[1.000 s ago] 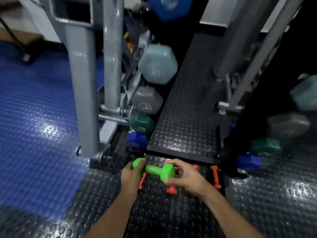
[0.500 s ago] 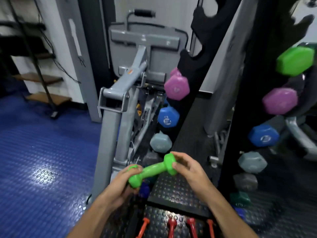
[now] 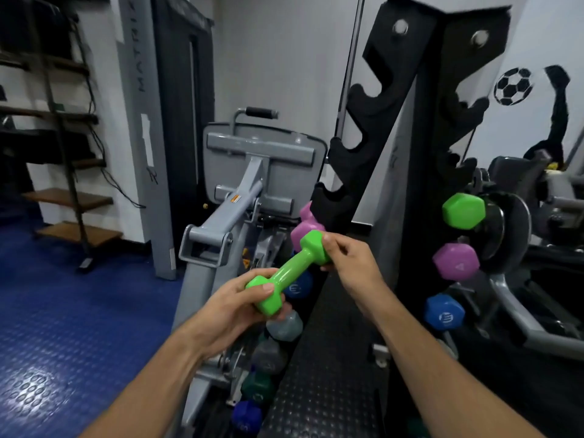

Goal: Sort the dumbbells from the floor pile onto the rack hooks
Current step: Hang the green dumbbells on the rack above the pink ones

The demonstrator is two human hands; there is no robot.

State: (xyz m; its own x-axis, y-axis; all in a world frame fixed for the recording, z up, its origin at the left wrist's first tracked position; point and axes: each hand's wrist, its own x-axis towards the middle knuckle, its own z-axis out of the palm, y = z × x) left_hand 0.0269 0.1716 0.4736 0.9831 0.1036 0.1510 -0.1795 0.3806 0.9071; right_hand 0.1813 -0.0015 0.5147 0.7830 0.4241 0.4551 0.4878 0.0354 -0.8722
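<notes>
I hold a small bright green dumbbell (image 3: pixel 289 271) tilted, its far end higher. My left hand (image 3: pixel 234 308) grips the near lower head and my right hand (image 3: pixel 349 263) grips the far upper head. It hangs in front of the black dumbbell rack (image 3: pixel 376 128), just below the bare left-side hooks (image 3: pixel 339 156). On the rack's left side sit a purple dumbbell (image 3: pixel 305 224), a blue one (image 3: pixel 298 289) and duller ones beneath. On its right side hang a green dumbbell (image 3: pixel 463 211), a purple one (image 3: pixel 456 261) and a blue one (image 3: pixel 444 315). The floor pile is out of view.
A grey weight machine (image 3: pixel 240 197) stands close on the left of the rack. Blue studded floor (image 3: pixel 63 327) spreads to the left, black studded mat (image 3: pixel 319 384) runs below the rack. Wooden steps (image 3: pixel 72 197) stand at the far left, more machine parts (image 3: pixel 518 314) at the right.
Both hands have lifted the green dumbbell from the floor pile up to the rack's purple level. My view has swung up from the floor to the upper hooks.
</notes>
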